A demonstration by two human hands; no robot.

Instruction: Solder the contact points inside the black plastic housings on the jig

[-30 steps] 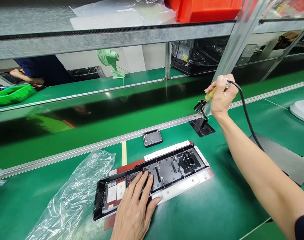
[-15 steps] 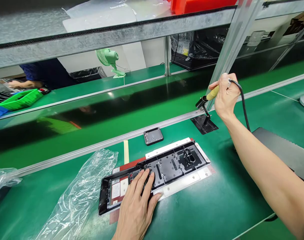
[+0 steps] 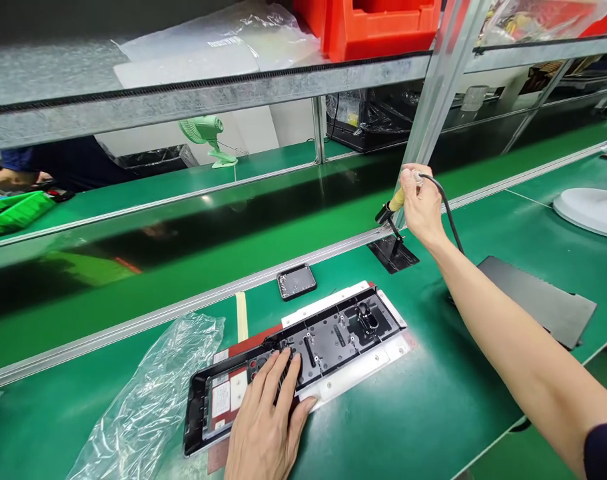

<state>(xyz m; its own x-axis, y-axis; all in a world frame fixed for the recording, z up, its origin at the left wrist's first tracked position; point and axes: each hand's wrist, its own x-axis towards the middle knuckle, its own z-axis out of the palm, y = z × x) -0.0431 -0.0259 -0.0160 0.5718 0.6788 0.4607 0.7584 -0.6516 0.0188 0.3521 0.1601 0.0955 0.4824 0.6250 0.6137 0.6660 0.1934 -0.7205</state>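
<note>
My left hand (image 3: 266, 413) lies flat, fingers stretched out, on a long black plastic housing (image 3: 328, 343). Its palm hides part of the housing's near side. The housing rests on a red and white fixture (image 3: 356, 377). My right hand (image 3: 423, 207) is closed around the yellow handle of what looks like a corded soldering iron (image 3: 396, 200). The iron's front end sits in a tilted black tube-shaped holder (image 3: 383, 213), so its tip is hidden. A black cable runs back from the handle. Beyond the housing is a small black tray (image 3: 297, 283) with tiny metal parts inside.
Clear plastic film (image 3: 148, 393) lies left of the housing. A grey flat panel (image 3: 538, 300) is under and beyond my right forearm. A metal post (image 3: 438, 93) and shelf edge (image 3: 198, 103) stand ahead. Across the line are a green fan (image 3: 206, 137) and another person's arm (image 3: 8, 179).
The view has shifted, so the bench things appear further left and slightly lower. My left hand stays on the housing, and my right hand keeps hold of the iron at the holder.
</note>
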